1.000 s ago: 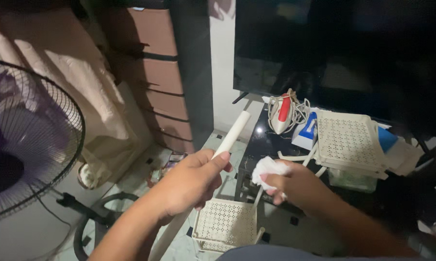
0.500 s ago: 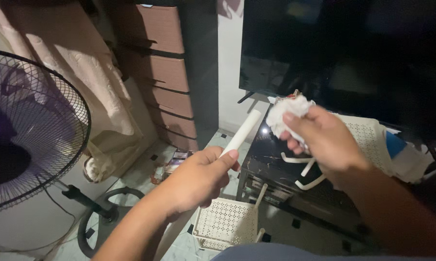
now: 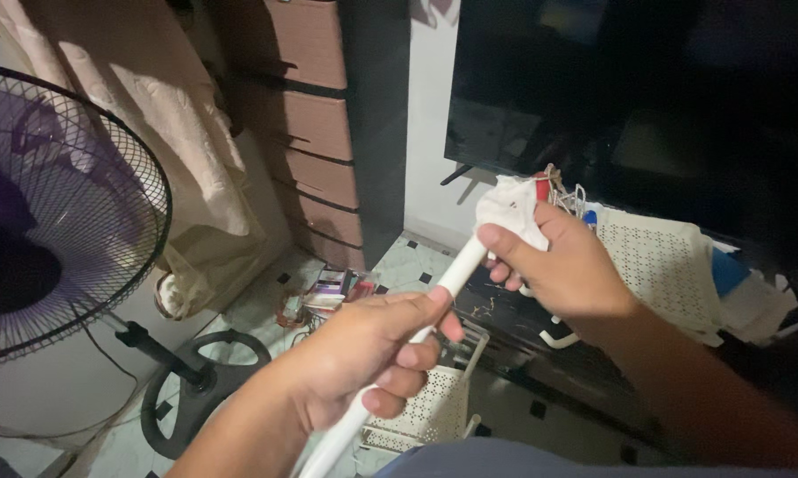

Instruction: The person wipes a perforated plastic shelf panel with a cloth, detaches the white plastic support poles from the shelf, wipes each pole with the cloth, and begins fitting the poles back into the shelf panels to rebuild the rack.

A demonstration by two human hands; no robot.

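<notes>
Fingers (image 3: 390, 350) of left hand (image 3: 363, 354) clamped on white pipe (image 3: 447, 283), right hand (image 3: 562, 265) pinching white rag (image 3: 509, 208) over its tip before the television (image 3: 629, 88); loose pinch may drop rag.

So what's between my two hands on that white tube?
In the head view, only a bare stretch of white tube runs between left hand and right hand, which holds a cloth.

Far right, filling the upper corner: large flat black screen (image 3: 629, 88), dark. Left on the floor (image 3: 257, 310): small pinkish packets (image 3: 337, 285), perhaps cartons.
</notes>
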